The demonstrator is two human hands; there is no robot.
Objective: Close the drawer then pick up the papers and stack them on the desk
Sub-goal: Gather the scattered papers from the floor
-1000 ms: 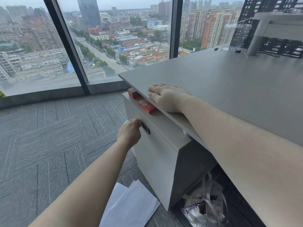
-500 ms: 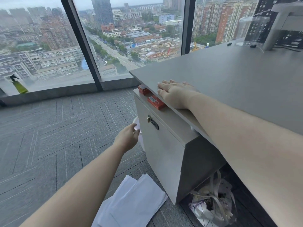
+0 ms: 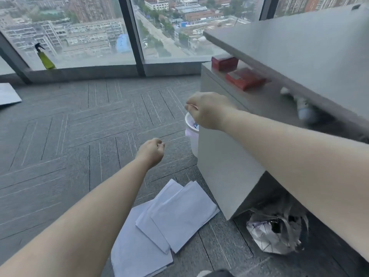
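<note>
Several white papers (image 3: 173,214) lie fanned out on the grey carpet beside the drawer cabinet (image 3: 219,160). The cabinet's front looks flush, with no gap showing; its handle is hidden behind my right arm. My left hand (image 3: 151,151) hovers over the carpet above the papers, fingers curled in, holding nothing. My right hand (image 3: 207,109) hangs in the air in front of the cabinet's upper corner, fingers curled down and empty. The grey desk (image 3: 299,47) runs above the cabinet at the right.
Two red boxes (image 3: 242,77) sit on the cabinet top under the desk edge. A white bin (image 3: 190,134) stands by the cabinet's far corner. A crumpled plastic bag (image 3: 275,232) lies under the desk. Another sheet (image 3: 8,94) lies far left, a spray bottle (image 3: 45,56) by the window.
My right hand has left the desk top and come down in front of the cabinet. My left hand has moved away from the drawer handle towards the floor. The view has tilted down.
</note>
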